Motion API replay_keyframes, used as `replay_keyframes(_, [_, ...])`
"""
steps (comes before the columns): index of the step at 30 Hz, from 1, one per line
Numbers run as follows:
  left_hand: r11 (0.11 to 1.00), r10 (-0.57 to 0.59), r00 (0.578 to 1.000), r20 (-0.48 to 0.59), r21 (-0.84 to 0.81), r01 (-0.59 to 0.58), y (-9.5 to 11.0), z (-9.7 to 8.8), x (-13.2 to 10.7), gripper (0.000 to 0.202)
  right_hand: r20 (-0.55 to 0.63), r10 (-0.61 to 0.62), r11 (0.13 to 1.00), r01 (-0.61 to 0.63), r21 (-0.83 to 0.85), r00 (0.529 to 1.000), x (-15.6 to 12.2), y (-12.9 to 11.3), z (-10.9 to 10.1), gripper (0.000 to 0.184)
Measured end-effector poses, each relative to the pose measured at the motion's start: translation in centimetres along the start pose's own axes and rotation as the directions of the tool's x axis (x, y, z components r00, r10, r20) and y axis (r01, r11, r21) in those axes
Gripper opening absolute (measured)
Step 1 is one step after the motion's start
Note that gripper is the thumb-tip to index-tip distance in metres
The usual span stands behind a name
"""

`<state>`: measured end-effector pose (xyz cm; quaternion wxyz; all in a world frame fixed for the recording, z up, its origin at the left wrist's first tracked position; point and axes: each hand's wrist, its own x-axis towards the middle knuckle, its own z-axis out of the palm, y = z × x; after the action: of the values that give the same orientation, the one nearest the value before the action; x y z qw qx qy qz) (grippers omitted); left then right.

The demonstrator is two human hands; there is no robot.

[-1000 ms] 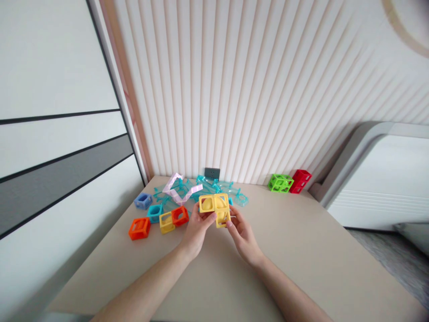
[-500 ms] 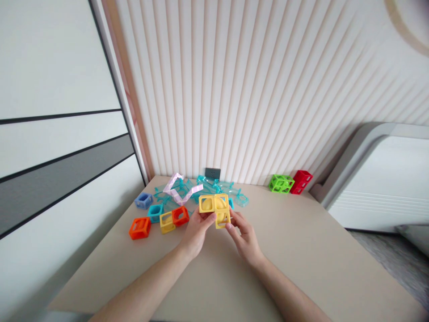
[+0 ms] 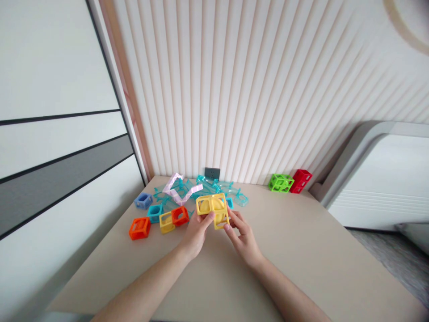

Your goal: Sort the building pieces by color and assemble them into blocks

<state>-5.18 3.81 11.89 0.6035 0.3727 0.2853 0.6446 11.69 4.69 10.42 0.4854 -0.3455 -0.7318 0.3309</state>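
Between my two hands is an L-shaped yellow block (image 3: 218, 204), made of joined open-frame cubes with rounded shapes inside. My left hand (image 3: 197, 232) grips it from below on the left, thumb on the near face. The fingers of my right hand (image 3: 244, 236) close on its lower right corner. Left of my hands on the table lie a yellow cube (image 3: 166, 222) and an orange-red cube (image 3: 180, 216), side by side. Farther left are an orange cube (image 3: 140, 228), a cyan cube (image 3: 155, 213) and a blue cube (image 3: 143, 201). Part of another cyan piece shows behind the yellow block.
A lilac zigzag piece (image 3: 179, 197) rests on a heap of clear teal pieces (image 3: 211, 184) against the ribbed wall. At the back right of the table (image 3: 301, 250) stand a green block (image 3: 281, 183) and a red block (image 3: 300, 181). A dark wall socket (image 3: 212, 173) is behind.
The yellow block has tilted and shifted slightly left in my hands. Both hands keep their hold, and the pieces on the table stay put.
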Motion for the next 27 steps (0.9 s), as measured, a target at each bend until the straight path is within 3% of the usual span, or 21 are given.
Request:
replay_keyframes(5, [0.999,0.020,0.999,-0.045,0.043,-0.018,0.2,-0.2,0.0,0.047,0.027,-0.006,0.999,0.006,0.032,1.000,-0.2,0.0,0.1,0.051])
replay_keyframes(10, [0.990,0.001,0.998,-0.062,0.142,0.008,0.4,0.0,-0.2,0.048,-0.012,0.138,0.971,-0.133,0.197,0.990,0.0,0.6,0.4,0.057])
replay_keyframes(13, [0.986,-0.027,0.997,-0.071,0.164,0.038,0.6,0.5,-0.4,0.047,-0.017,0.213,0.957,-0.205,0.206,0.977,0.3,0.9,0.2,0.057])
replay_keyframes(27, [0.991,-0.053,0.998,-0.042,0.120,0.057,0.8,0.6,-0.4,0.051,-0.018,0.233,0.953,-0.225,0.204,0.972,0.4,1.2,0.0,0.049])
